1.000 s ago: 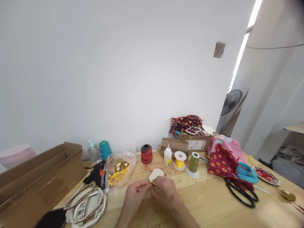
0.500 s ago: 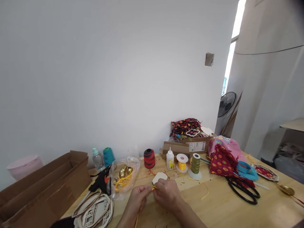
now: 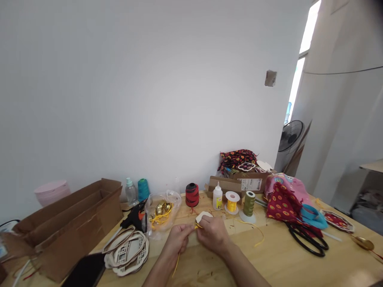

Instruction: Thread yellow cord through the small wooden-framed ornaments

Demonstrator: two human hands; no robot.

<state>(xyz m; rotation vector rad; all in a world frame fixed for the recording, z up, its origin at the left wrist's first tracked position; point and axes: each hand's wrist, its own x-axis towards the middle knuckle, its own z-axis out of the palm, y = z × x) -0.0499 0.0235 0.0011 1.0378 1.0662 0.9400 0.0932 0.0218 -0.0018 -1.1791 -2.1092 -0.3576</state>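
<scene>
Left hand [image 3: 178,239] in a narrow pinch on yellow cord [image 3: 197,226], right hand [image 3: 213,234] closed on pale wooden cutout [image 3: 203,217], plastic bag of gold ornaments [image 3: 172,203] nearby

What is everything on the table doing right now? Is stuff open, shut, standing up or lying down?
Left hand, pinching yellow cord
Right hand, gripping pale cutout
Glue bottle, upright, capped
Green thread cone, upright on its base
Plastic bag, open, holding gold bells
Cardboard box, flaps open
Scissors, lying flat, black handles showing
Glue gun, lying on its side
</scene>
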